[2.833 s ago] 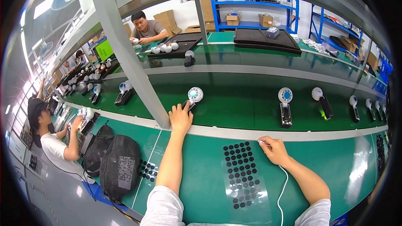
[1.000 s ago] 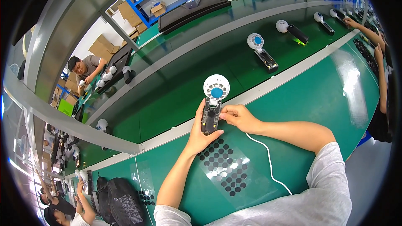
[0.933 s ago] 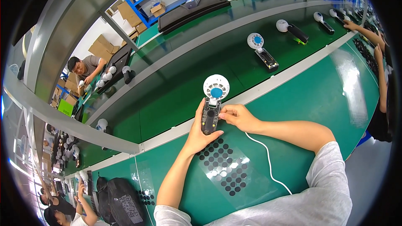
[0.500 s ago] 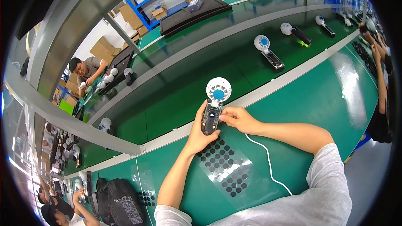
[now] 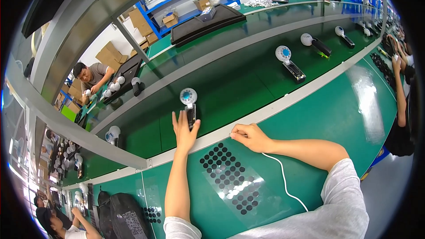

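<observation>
In the head view, the left hand (image 5: 185,135) is reaching over the near edge of the dark green belt (image 5: 239,93), its fingers spreading loosely on either side of a small handheld fan (image 5: 190,106); they are not closing around it, and whether any fingertip is touching the handle is too blurred to tell. The fan is lying on the belt just beyond the pale metal rail (image 5: 212,139), its white round head pointing away from the person and its dark handle pointing back toward the palm. The right hand (image 5: 252,138) is pinching the tip of a white cable (image 5: 283,181) between thumb and forefinger beside the rail, the plug end barely showing and the cord trailing down across the green worktop (image 5: 318,119). Near the cord, a clear sheet of black discs (image 5: 228,173) is lying flat. Another fan (image 5: 288,63) is resting farther right along the belt. The step in hand seems to be placing or picking up the fan; the next move would be calling for either a clean release or a secure grip on the handle, with the cable staying clear.
</observation>
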Demonstrator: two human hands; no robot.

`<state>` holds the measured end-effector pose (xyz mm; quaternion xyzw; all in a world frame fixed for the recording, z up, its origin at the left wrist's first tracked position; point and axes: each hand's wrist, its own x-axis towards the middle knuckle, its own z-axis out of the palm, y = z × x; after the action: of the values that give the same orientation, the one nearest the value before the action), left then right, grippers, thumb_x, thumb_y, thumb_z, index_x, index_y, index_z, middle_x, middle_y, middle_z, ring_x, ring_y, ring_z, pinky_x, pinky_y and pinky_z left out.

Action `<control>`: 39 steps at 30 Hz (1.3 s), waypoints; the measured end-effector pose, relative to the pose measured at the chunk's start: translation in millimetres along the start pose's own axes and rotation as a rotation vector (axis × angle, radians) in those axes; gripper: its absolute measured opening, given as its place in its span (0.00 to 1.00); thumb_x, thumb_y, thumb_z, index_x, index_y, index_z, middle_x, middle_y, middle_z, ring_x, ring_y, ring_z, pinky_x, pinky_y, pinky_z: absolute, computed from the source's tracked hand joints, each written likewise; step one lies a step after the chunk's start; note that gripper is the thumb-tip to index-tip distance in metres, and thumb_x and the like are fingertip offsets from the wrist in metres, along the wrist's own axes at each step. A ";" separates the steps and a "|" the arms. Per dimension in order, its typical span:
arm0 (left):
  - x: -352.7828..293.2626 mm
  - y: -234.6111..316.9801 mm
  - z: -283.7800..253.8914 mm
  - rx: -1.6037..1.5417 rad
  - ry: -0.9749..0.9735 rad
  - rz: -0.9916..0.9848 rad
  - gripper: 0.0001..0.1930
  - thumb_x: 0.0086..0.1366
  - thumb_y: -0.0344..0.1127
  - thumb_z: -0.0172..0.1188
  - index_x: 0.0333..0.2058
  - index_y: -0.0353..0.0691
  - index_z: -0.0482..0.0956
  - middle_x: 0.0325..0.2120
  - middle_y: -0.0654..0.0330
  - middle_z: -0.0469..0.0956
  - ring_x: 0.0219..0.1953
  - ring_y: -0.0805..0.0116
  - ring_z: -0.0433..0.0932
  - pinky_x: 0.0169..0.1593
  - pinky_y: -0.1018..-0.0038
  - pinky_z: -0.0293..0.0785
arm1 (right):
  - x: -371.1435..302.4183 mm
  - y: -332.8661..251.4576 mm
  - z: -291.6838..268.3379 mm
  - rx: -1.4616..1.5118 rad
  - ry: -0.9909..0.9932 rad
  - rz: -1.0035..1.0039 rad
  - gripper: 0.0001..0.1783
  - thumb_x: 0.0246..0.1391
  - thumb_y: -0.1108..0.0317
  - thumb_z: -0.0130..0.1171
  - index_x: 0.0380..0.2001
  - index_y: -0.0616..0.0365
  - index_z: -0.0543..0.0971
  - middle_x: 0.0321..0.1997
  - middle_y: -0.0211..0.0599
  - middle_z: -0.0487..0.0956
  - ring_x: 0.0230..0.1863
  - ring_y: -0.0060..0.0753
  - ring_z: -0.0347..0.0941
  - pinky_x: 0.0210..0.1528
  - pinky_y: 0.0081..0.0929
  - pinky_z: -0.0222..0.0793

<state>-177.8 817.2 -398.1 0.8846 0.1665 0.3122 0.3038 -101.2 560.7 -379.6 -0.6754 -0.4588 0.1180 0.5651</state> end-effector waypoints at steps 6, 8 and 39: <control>1.1 -0.7 1.7 0.403 -0.161 0.210 0.33 0.58 0.45 0.54 0.59 0.40 0.56 0.57 0.49 0.58 0.65 0.50 0.41 0.62 0.59 0.47 | 0.8 7.5 0.8 0.006 -0.009 0.000 0.08 0.53 0.66 0.52 0.24 0.59 0.74 0.10 0.24 0.65 0.12 0.20 0.52 0.18 0.19 0.48; 0.6 1.6 2.0 0.527 -0.167 0.172 0.31 0.59 0.47 0.53 0.59 0.43 0.57 0.60 0.53 0.55 0.66 0.51 0.38 0.63 0.61 0.45 | 1.8 8.1 1.8 0.001 -0.016 -0.001 0.09 0.53 0.65 0.51 0.25 0.58 0.74 0.09 0.25 0.65 0.11 0.22 0.53 0.18 0.21 0.48; 1.2 -120.7 -106.8 0.557 0.545 -0.629 0.40 0.51 0.33 0.58 0.61 0.39 0.46 0.61 0.38 0.40 0.64 0.41 0.29 0.63 0.51 0.38 | 7.6 10.2 15.6 0.278 -0.061 0.181 0.06 0.55 0.72 0.50 0.30 0.63 0.75 0.15 0.21 0.64 0.15 0.11 0.50 0.18 0.10 0.43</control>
<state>-259.4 955.8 -408.7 0.7254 0.5754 0.3691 0.0808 -102.7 577.2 -391.0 -0.6253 -0.3924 0.2512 0.6260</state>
